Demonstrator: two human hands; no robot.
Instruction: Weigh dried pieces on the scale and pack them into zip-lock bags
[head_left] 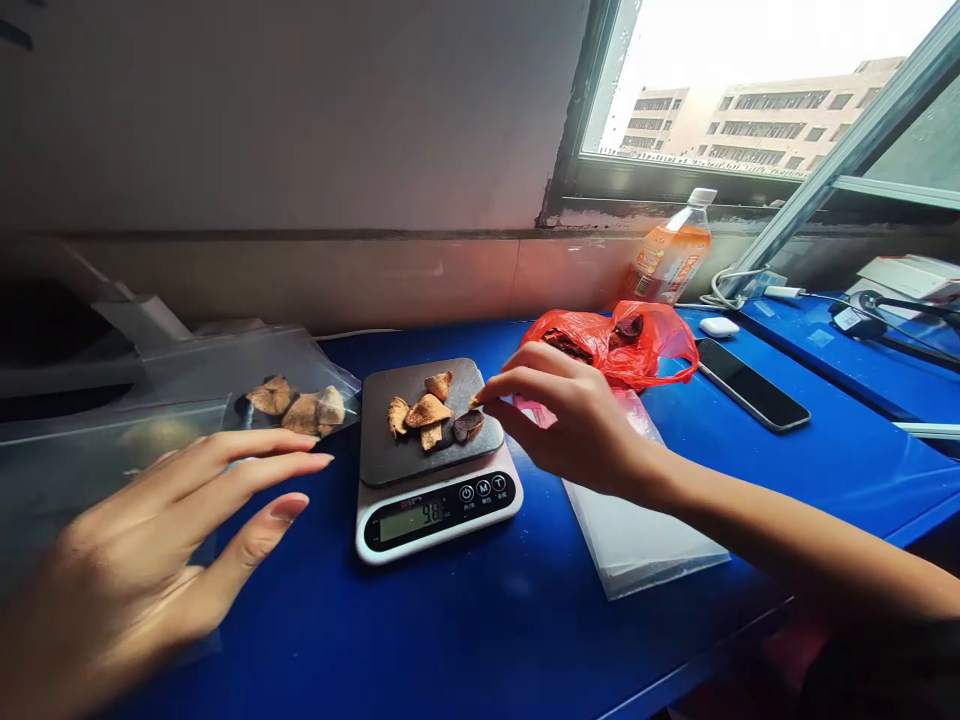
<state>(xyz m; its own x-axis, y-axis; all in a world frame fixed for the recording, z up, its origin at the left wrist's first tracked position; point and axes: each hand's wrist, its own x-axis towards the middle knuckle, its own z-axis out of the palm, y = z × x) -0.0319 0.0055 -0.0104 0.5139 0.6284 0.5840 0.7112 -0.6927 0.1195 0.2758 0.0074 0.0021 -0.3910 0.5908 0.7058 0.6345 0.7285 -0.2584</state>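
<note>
A small kitchen scale [375,470] with a dark plate stands on the blue table. Several tan dried pieces [428,411] and one dark piece [469,427] lie on its plate; the display [411,521] seems to read 9.8. Over the plate's right edge, my right hand [562,410] pinches a small dried piece [475,402], mostly covered by the fingertips. My left hand [187,530] is open, fingers stretched toward the scale and apart from it. Just beyond those fingers, a clear plastic bag [255,350] holds several more dried pieces [300,408].
Behind my right hand sits a red plastic bag [660,345] with dark dried pieces inside. Clear flat bags [645,540] lie beneath my right forearm. A phone [754,385], a white earbud case [718,327] and an orange drink bottle [671,250] are at the right, near the window.
</note>
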